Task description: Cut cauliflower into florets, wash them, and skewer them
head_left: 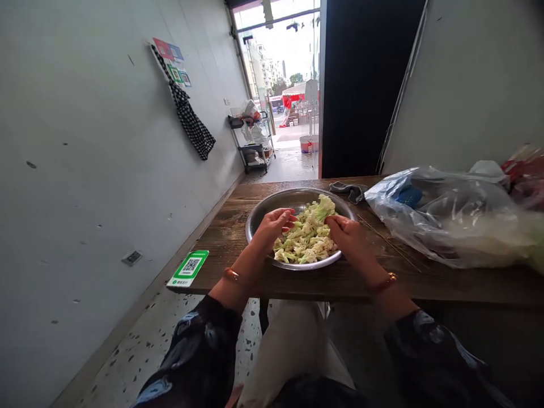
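A wide metal bowl [255,211] stands on the dark wooden table, holding a heap of pale green-white cauliflower florets [304,246]. Over the bowl's right side, my right hand [346,232] pinches a larger cauliflower piece [322,208] by its stem end. My left hand [275,226] hovers above the left part of the bowl, its fingers apart and curved toward the heap. I see nothing in its grasp. The bowl's far left inside shows bare metal.
Right of the bowl lie thin sticks [393,243], a dark grey cloth [351,191] and a big clear plastic bag [450,215]. A green QR-code card [189,268] rests at the table's left corner. Beyond, a wheeled shelf cart [253,141] stands by the glass door.
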The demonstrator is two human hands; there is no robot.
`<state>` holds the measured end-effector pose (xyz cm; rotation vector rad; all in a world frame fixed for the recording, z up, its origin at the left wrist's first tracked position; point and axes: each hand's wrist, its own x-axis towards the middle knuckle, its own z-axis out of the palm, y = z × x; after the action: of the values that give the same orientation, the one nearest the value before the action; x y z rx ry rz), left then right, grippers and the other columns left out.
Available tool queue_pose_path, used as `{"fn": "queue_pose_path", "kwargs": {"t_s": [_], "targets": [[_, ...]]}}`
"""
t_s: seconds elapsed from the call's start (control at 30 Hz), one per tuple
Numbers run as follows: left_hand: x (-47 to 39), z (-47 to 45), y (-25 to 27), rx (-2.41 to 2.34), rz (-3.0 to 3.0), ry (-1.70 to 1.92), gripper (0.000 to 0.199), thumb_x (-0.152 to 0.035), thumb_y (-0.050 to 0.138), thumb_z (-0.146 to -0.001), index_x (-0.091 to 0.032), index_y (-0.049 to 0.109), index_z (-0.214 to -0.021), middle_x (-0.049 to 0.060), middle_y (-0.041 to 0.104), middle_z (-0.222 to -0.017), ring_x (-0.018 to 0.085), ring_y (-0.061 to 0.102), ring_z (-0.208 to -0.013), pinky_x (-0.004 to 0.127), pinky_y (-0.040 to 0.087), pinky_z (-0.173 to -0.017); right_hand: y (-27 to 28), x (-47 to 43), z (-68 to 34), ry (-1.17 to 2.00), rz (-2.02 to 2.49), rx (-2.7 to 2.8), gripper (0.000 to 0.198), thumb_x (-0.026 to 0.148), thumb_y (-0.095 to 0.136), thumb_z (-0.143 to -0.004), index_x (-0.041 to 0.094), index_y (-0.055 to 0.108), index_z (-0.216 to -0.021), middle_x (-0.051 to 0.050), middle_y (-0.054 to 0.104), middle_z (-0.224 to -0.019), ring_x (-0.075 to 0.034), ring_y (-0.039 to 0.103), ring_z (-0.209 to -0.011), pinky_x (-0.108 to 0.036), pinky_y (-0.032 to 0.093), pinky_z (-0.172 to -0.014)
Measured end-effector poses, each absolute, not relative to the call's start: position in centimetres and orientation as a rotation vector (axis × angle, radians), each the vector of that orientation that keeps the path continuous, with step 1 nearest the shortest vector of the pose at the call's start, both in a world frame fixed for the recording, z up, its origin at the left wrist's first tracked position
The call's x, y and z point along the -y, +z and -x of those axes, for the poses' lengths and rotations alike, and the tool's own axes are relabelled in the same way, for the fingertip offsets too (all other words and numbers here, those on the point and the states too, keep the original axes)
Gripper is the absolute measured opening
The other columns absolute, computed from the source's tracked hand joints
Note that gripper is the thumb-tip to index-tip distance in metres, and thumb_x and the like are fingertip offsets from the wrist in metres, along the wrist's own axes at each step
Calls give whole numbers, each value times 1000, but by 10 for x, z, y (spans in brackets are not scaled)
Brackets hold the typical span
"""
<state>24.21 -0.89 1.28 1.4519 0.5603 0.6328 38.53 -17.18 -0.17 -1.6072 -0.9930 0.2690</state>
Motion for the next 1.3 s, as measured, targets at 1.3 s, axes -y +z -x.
{"fn": "queue_pose_path", "kwargs": {"t_s": [1.3], "targets": [[18,-237,19,-394,-1087,678,66,-24,86,-59,-18,57,-117,-1,67,-69,14,65,-56,25,52,-54,1,179,-372,687,1530,959,43,63,60,-80,20,59,-81,9,34,-49,-9,30,-42,-23,21,-40]]}}
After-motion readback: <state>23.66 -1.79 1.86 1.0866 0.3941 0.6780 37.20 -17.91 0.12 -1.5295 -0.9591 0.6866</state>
